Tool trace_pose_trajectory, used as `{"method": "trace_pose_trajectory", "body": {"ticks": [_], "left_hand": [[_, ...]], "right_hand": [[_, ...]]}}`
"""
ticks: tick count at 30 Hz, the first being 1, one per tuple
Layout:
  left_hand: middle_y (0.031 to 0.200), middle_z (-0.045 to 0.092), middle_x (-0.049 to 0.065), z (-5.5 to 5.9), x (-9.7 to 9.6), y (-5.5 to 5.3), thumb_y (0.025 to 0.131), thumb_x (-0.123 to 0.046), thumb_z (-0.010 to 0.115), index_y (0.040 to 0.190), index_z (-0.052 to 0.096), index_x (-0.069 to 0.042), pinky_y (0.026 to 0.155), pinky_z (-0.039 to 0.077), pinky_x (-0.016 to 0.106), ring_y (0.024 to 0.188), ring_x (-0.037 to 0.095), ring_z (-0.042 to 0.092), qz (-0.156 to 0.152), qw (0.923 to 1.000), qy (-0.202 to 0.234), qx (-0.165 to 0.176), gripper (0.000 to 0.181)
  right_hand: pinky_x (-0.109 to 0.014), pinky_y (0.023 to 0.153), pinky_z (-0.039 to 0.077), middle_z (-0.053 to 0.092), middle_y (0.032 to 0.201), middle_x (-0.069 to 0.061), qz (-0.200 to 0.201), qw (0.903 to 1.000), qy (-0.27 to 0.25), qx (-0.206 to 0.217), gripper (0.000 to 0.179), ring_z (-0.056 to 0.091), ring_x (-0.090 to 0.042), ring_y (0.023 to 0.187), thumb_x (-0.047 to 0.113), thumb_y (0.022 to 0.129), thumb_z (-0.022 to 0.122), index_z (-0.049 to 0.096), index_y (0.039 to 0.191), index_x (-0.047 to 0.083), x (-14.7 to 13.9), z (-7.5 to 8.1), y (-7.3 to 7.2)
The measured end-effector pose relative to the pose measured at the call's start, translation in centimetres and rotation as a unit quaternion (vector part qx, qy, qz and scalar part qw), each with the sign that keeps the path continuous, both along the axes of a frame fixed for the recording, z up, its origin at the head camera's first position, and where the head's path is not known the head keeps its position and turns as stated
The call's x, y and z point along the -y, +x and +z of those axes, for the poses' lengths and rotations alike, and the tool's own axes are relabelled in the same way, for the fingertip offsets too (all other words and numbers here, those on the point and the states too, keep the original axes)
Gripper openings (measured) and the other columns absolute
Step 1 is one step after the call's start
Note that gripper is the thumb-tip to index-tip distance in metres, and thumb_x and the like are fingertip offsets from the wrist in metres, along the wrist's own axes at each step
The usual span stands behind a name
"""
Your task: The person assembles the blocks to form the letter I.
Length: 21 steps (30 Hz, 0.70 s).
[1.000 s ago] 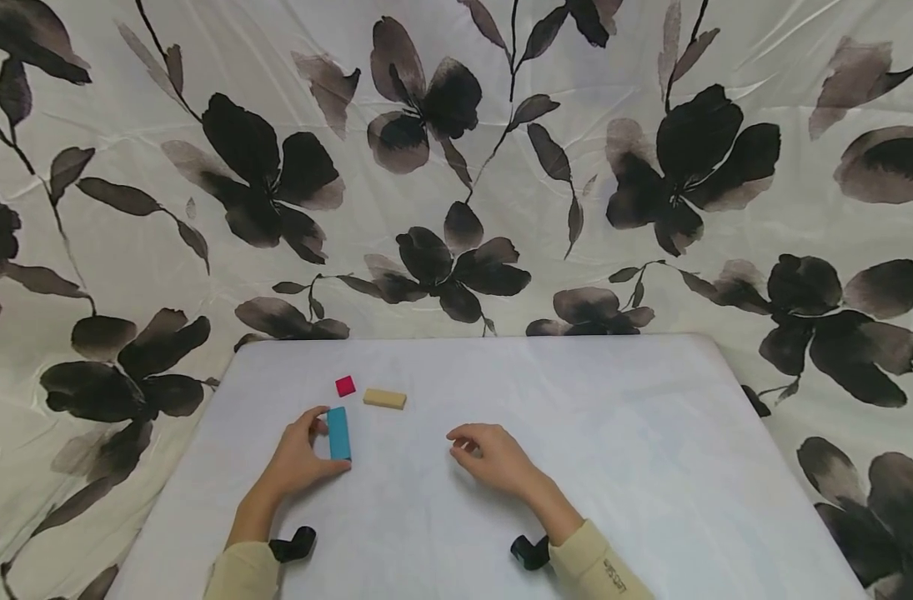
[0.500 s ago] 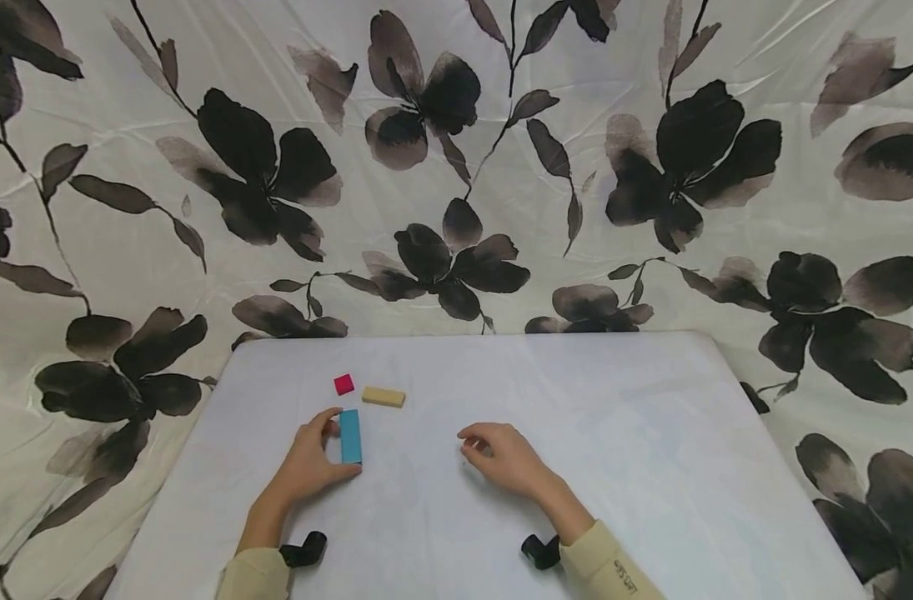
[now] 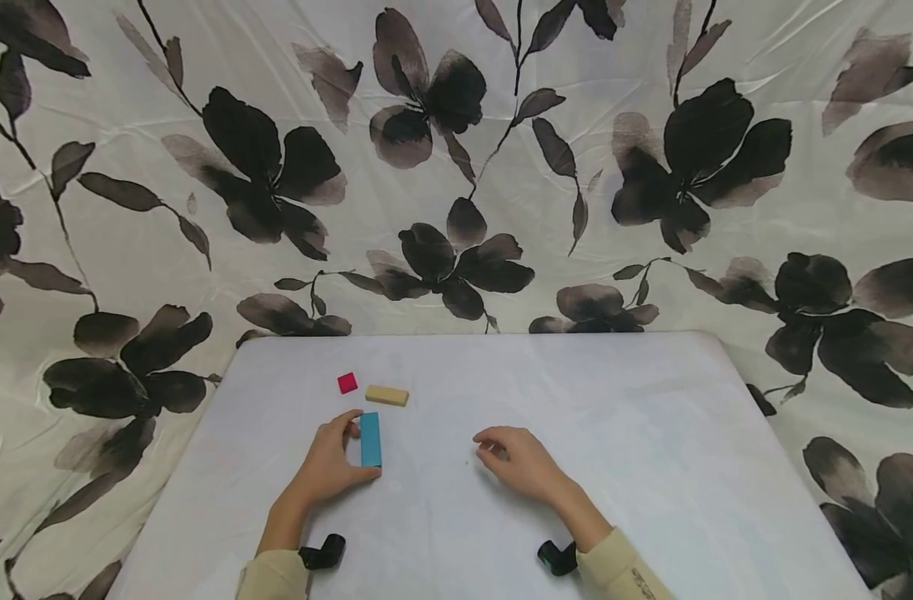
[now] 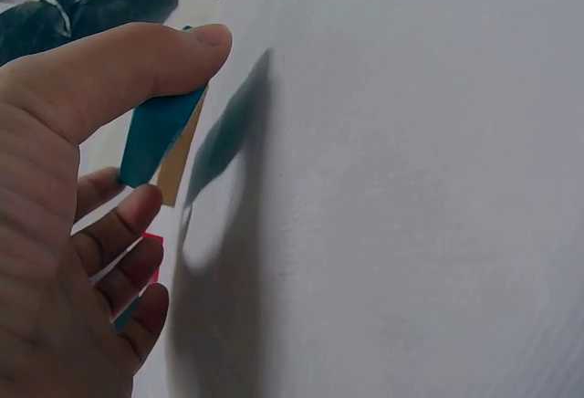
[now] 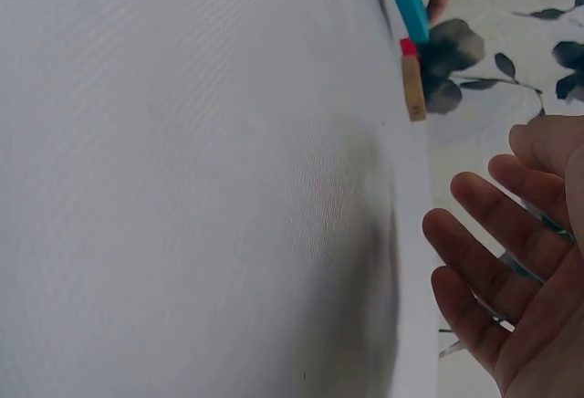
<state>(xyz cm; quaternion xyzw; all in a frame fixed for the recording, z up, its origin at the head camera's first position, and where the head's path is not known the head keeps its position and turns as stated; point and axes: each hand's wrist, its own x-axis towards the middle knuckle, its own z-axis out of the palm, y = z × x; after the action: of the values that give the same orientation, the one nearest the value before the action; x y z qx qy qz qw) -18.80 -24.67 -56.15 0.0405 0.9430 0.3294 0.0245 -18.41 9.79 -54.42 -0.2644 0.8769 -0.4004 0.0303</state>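
Note:
My left hand pinches a blue rectangular block by its two ends, the thumb on the near end and a finger at the far end. In the left wrist view the thumb covers part of the blue block, and a gap shows between the block and its shadow. A small red block and a tan oblong block lie on the table just beyond it. My right hand hovers over the table to the right, holding nothing, its fingers relaxed and slightly bent.
Everything lies on a white table whose far edge meets a hanging cloth with dark flowers. Black wrist devices sit by both sleeves, one at the left wrist and another at the right wrist.
My left hand has carried the blue block to the right, so it now stands nearer below the tan block. The right hand has drifted a little to the right. The red and tan blocks stay put.

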Motion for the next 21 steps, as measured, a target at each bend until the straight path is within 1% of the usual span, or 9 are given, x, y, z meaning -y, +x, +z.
{"method": "trace_pose_trajectory", "body": {"ticks": [3,6,9,14,21], "left_hand": [[0.108,0.054,0.003,-0.1,-0.5,-0.1,0.06,-0.039,0.092,0.142,0.041,-0.009,0.095,0.042,0.052,0.11,0.026,0.044,-0.005,0.9999,-0.006,-0.009,0.101],[0.106,0.055,0.001,-0.4,-0.9,0.1,0.059,-0.041,0.092,0.141,0.043,-0.008,0.094,0.043,0.05,0.107,0.024,0.045,-0.012,0.9997,-0.015,-0.014,0.101],[0.105,0.055,0.0,-0.6,-1.3,0.7,0.059,-0.042,0.091,0.141,0.043,-0.008,0.094,0.043,0.049,0.107,0.023,0.046,-0.017,0.9996,-0.017,-0.016,0.101],[0.105,0.055,-0.001,-0.2,-2.1,0.7,0.06,-0.04,0.091,0.14,0.044,-0.008,0.092,0.044,0.048,0.106,0.022,0.046,-0.025,0.9992,-0.01,-0.029,0.099],[0.102,0.055,-0.004,-0.3,-3.3,0.7,0.059,-0.04,0.092,0.139,0.045,-0.008,0.09,0.045,0.046,0.104,0.02,0.046,-0.04,0.9985,-0.003,-0.038,0.099]], "right_hand": [[-0.031,0.077,0.05,0.069,0.107,0.0,-0.001,1.0,0.001,-0.008,0.023,0.061,-0.006,0.088,0.019,0.096,0.062,0.069,0.115,0.008,-0.5,0.1,-0.1],[-0.03,0.076,0.05,0.069,0.106,0.002,-0.003,0.9998,0.011,-0.014,0.023,0.061,-0.005,0.088,0.021,0.096,0.061,0.069,0.115,0.009,-1.0,0.1,0.2],[-0.029,0.075,0.05,0.069,0.103,0.006,-0.011,0.9996,0.022,-0.012,0.023,0.061,-0.003,0.087,0.021,0.096,0.062,0.069,0.115,0.011,-1.3,0.2,0.6],[-0.029,0.074,0.05,0.068,0.101,0.009,-0.019,0.9994,0.026,-0.013,0.024,0.061,-0.004,0.087,0.022,0.096,0.062,0.069,0.116,0.011,-1.8,0.3,0.4],[-0.03,0.074,0.05,0.069,0.103,0.005,-0.018,0.9993,0.025,-0.019,0.024,0.061,-0.004,0.088,0.021,0.096,0.062,0.069,0.116,0.01,-2.6,0.2,0.3]]}}
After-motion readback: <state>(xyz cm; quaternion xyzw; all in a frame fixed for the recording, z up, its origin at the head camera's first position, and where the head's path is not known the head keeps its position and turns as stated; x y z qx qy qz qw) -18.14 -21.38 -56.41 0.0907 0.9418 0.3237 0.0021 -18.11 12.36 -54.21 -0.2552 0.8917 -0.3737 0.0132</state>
